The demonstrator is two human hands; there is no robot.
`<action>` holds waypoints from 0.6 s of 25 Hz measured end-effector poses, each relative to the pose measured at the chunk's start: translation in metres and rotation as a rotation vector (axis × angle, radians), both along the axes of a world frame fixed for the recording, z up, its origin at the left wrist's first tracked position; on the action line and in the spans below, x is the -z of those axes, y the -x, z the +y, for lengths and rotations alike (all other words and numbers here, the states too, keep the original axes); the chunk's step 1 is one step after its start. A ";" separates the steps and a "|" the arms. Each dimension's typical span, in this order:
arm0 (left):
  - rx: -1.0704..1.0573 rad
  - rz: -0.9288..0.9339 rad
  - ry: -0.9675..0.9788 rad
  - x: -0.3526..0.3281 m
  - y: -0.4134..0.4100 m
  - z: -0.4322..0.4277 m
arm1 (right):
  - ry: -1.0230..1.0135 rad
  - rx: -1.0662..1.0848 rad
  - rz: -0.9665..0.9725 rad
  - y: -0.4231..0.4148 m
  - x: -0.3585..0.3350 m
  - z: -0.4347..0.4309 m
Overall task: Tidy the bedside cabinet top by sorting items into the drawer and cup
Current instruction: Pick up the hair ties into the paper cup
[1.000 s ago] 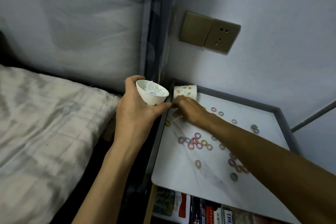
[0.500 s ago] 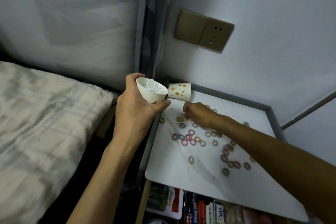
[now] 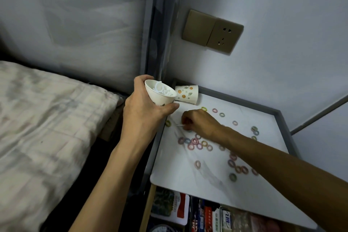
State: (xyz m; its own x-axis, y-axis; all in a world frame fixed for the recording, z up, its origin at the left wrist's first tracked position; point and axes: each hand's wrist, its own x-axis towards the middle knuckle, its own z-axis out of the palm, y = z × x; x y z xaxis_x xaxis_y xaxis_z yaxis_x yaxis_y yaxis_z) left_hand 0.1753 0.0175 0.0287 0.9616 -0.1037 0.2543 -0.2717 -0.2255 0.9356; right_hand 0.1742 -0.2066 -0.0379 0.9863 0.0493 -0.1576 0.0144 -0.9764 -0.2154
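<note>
The left hand (image 3: 143,117) grips a tilted cup (image 3: 160,97) just off the cabinet top's (image 3: 188,181) back-left corner as the right hand (image 3: 199,122) pinches a white stick (image 3: 179,124) there; next, seemingly, a short lift into the cup, with scattered rings (image 3: 194,141) yet to be sorted

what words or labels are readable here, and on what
"iiB", roughly: blue letters on the white packet in the drawer, uncertain.
On the red packet: white print, too blurred to read.
On the white card with a red patch: small print, unreadable.
On the lying cup: dots and leaves, no words.
</note>
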 end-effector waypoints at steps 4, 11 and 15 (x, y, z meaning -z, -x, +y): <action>0.009 0.008 -0.007 0.002 0.000 -0.001 | 0.093 0.008 0.024 -0.002 0.001 0.003; 0.039 0.004 -0.014 0.004 0.001 -0.001 | 0.182 0.010 -0.081 0.007 -0.015 -0.001; 0.062 -0.001 -0.037 0.004 0.003 -0.001 | -0.125 0.153 -0.224 0.012 -0.070 -0.009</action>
